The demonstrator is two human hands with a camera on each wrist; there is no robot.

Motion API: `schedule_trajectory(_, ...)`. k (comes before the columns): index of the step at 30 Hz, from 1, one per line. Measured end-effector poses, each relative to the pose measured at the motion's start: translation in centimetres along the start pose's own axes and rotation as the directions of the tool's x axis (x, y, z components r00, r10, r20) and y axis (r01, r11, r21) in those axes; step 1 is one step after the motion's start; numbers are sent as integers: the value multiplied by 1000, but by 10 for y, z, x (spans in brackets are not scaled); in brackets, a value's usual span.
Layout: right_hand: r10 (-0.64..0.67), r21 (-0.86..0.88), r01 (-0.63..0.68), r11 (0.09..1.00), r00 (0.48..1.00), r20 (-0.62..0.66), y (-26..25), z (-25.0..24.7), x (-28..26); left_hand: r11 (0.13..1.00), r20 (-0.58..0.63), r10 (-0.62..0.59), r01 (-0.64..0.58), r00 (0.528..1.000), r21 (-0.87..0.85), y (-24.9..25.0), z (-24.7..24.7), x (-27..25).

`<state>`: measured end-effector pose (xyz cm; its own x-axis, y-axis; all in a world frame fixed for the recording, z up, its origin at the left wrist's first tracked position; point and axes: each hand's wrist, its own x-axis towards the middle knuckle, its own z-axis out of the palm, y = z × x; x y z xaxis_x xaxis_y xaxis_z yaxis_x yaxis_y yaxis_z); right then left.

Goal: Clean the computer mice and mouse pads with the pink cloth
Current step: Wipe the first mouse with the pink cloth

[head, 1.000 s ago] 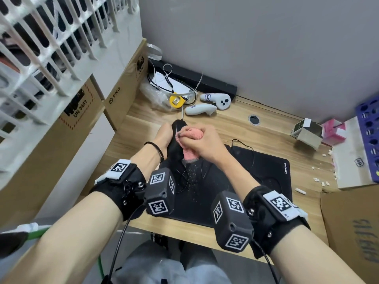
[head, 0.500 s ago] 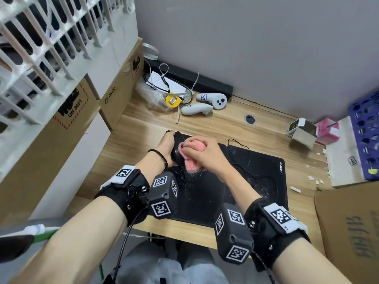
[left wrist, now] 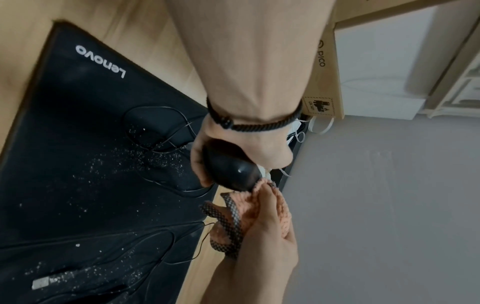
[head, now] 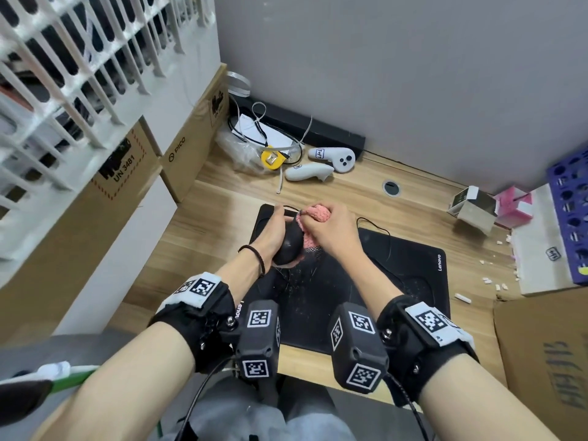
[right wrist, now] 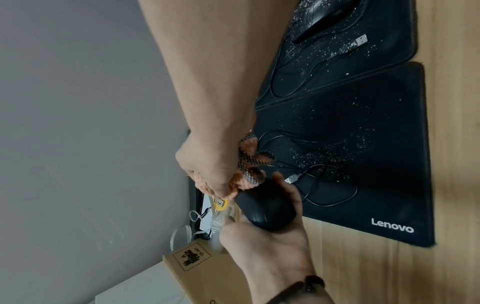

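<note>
Black mouse pads (head: 413, 281) nearest, two of them overlapping on the wooden desk (head: 203, 224), each printed with a Lenovo logo and dusted with white specks. On the near pad (right wrist: 376, 30), a second mouse (right wrist: 324, 18) lying flat among the specks, its thin cable looped beside it and ending in a USB plug (right wrist: 361, 40). On the other pad (left wrist: 78, 123), more loops of black cable (left wrist: 161, 127) and a scatter of crumbs.

Just above the far part of the pads, raised clear of the surface: a black mouse (head: 288, 246), cradled in the left hand (head: 270, 237) with fingers and thumb curled round its body, rounded back showing toward the camera. A dark cord bracelet (left wrist: 249, 123) round that wrist. Right against the mouse's far end, the pink cloth (head: 318, 214), bunched up and gripped in the right hand (head: 331, 233), fingers closed round it, a dark checkered edge (left wrist: 228, 218) of the cloth hanging out below. Cloth touching the mouse's tip in both wrist views.

To the left, brown cardboard boxes (head: 187, 154) marked PICO and UN 3481 under a white slatted rack (head: 79, 58). To the right, a small tilted carton (head: 471, 208), a pink box (head: 512, 205), a purple rack (head: 569, 211) and white crumbs on the wood.

Farther back, near the grey wall: two white handheld controllers (head: 331, 157), a yellow tape measure (head: 270, 159), tangled cords and clear plastic wrap, and a round cable hole (head: 391, 187) in the desk.
</note>
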<state>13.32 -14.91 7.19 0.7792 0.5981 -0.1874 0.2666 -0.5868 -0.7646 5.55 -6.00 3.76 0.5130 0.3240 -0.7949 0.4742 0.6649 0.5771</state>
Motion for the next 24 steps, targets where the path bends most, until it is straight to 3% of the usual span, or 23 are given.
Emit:
schedule_trajectory(4, 67, 13, -66, 998, 997, -46, 5, 5, 1, 988, 5, 81, -81, 997, 129, -9, -1, -1)
schedule_trajectory(9, 8, 65, -25, 998, 969, 245, 5, 3, -14, 975, -100, 83, -60, 992, 214, -12, 0, 5)
schedule_trajectory(11, -22, 63, 6, 998, 962, 271, 5, -1, -16, 969, -86, 99, -77, 991, 233, -12, 1, 2)
schedule_trajectory(13, 2, 70, -14, 997, 984, 181, 6, -5, -13, 967, -22, 116, -107, 993, 231, -12, 4, -5)
schedule_trajectory(16, 95, 70, -90, 993, 993, -73, 10, -7, -4, 958, 79, 139, -154, 987, 242, -15, 5, -7)
schedule_trajectory(18, 114, 57, -107, 993, 985, -129, 8, -7, -1, 962, 99, 136, -155, 986, 224, -16, 3, -7)
schedule_trajectory(21, 50, 88, -52, 995, 999, 20, -1, -5, -5, 977, 21, 136, -138, 990, 161, -13, 3, -6)
schedule_trajectory(24, -21, 109, -8, 994, 965, 262, -11, -1, -16, 997, -82, 82, -81, 993, 16, -8, -1, 5)
